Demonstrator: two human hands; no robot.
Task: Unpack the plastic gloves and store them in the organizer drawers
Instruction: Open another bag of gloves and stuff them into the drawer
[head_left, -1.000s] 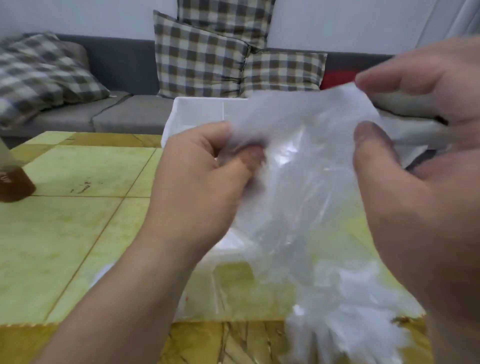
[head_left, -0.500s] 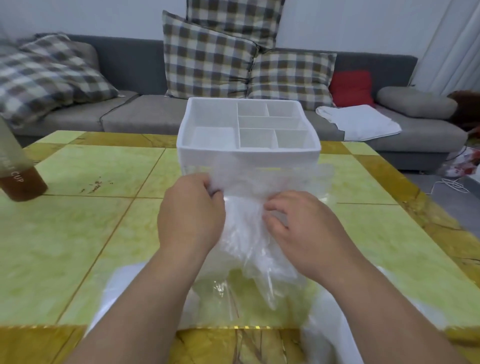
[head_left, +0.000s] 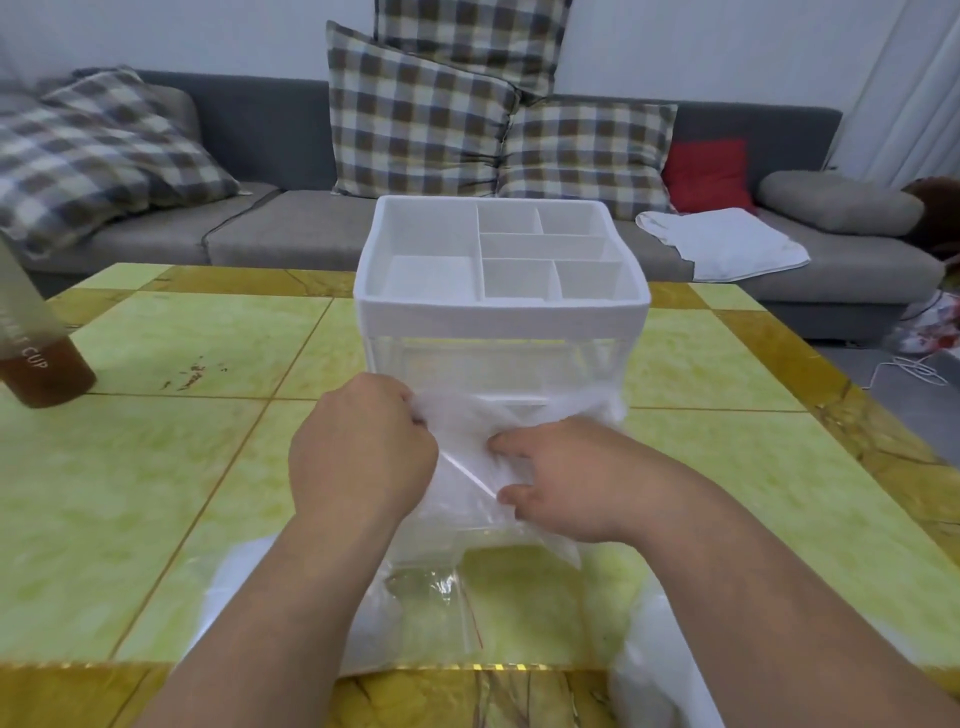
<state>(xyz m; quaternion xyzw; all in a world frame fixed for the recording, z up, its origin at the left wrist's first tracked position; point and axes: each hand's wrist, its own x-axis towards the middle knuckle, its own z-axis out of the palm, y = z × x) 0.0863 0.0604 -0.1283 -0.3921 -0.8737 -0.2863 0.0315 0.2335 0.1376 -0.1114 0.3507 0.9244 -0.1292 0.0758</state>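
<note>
A living room: a grey sofa (head_left: 260, 228) with checked cushions (head_left: 415, 119) runs along the back wall, and a yellow-green tiled tabletop (head_left: 156, 467) fills the lower part of my view. At its centre stands a white organizer (head_left: 498, 317) with an open divided tray on top and clear drawers (head_left: 483, 364) below, their fronts facing me. Just in front of the lowest drawer, both hands hold a crumpled bundle of plastic gloves (head_left: 467, 467), thin, cloudy and see-through. I cannot tell whether they are still inside their wrapper. The left hand (head_left: 358, 457) is curled into a fist, gripping the bundle's upper left edge. The right hand (head_left: 561, 478) pinches its right side between thumb and bent fingers. More clear film (head_left: 415, 613) lies flat on the tabletop beneath my forearms, near the front edge. A bottle of brown liquid (head_left: 41, 364) stands at far left, well apart. I judge the gloves to be nearly weightless, limp and slippery, likely to cling, stretch or slide out one layer at a time. A pinch through the gathered thickness should hold better than a grip on one loose edge. No drawer looks pulled out, so one hand would have to let go to open one.
</note>
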